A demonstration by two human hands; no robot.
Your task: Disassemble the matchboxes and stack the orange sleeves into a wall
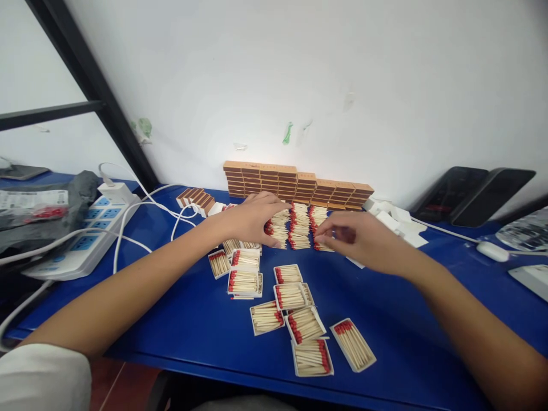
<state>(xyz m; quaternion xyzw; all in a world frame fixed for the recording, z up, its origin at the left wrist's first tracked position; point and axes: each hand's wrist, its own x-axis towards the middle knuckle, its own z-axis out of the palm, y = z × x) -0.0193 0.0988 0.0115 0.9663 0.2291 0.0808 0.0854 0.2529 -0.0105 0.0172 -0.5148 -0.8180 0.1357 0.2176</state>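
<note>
My left hand [257, 220] reaches over the leftmost stack of loose red-tipped matches [280, 229], thumb and fingers apart around it; I see no match lifted. Beside it lies a middle stack of matches [299, 226]. At the right stack of matches [317, 217], my right hand [359, 237] has its thumb and fingertips drawn together; what they pinch, if anything, is hidden. Nearer the front are several white matchbox trays filled with matches, among them one tray [353, 345] on its own and an overlapping group [305, 325]. More filled trays [244, 281] sit below my left forearm.
A stepped row of stacked brown matchboxes [261, 180] stands against the white wall. Box sleeves [196, 200] lie left of it, and white paper pieces [398, 220] right. A power strip [92, 234] with white cables occupies the left; two dark phones [492, 197] lean at the right.
</note>
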